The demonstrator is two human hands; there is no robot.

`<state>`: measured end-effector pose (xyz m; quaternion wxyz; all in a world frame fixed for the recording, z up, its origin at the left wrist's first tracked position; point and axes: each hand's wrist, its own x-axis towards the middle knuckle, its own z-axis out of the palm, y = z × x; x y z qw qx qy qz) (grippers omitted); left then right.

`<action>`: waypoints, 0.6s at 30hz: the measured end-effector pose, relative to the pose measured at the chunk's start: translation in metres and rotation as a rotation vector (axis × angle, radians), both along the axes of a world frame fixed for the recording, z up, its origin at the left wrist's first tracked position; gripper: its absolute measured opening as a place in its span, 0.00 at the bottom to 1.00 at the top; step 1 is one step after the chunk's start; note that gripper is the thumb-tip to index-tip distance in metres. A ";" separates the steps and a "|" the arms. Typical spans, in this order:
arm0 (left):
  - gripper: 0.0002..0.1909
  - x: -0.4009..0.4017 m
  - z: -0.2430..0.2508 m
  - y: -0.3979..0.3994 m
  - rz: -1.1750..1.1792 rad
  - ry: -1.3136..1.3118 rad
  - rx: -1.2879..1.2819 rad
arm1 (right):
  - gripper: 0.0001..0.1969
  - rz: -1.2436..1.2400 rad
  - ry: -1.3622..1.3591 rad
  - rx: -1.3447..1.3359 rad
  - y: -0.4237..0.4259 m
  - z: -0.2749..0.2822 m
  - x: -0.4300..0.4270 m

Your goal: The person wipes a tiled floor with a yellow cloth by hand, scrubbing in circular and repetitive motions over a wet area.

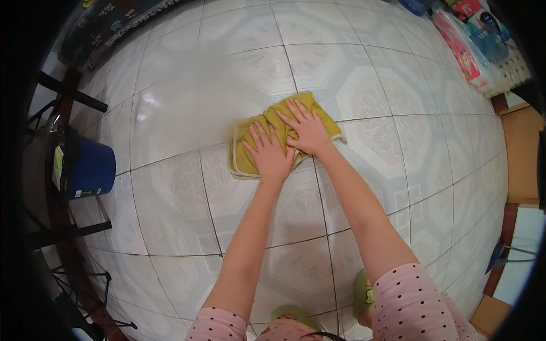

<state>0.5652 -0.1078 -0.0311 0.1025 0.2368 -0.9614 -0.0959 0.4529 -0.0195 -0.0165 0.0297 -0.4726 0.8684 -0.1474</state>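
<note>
A yellow-green cloth (247,164) with a pale edging lies folded and rumpled on the patterned tile floor (170,213). My left hand (271,153) presses flat on its left part, fingers spread. On the right part rests my right hand (308,131), palm down and fingers apart. The two thumbs are close together near the middle of the cloth. Neither hand is closed around it.
At the left stand a blue bin (91,168) with a dark liner and black metal legs (85,96). Plastic-wrapped packages (465,55) sit at the upper right, above a brown box (522,155). Green slippers (362,294) are below, on the person's feet.
</note>
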 end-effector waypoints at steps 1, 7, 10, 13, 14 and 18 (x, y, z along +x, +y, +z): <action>0.37 0.000 -0.001 0.001 -0.010 0.000 0.003 | 0.37 -0.010 0.000 0.003 0.002 -0.005 0.001; 0.38 0.028 0.005 -0.008 -0.125 -0.038 0.068 | 0.37 -0.033 0.065 -0.034 0.012 -0.008 0.031; 0.39 0.061 0.006 -0.007 -0.200 -0.029 0.108 | 0.38 -0.014 -0.011 -0.014 0.021 -0.001 0.066; 0.39 0.106 0.008 0.002 -0.232 -0.064 0.153 | 0.39 -0.012 -0.083 0.089 0.030 0.011 0.110; 0.37 0.123 0.010 0.006 -0.229 -0.057 0.187 | 0.39 -0.014 -0.071 0.102 0.035 0.012 0.125; 0.36 0.195 0.021 0.019 -0.201 -0.131 0.286 | 0.41 0.037 -0.195 0.129 0.040 0.012 0.192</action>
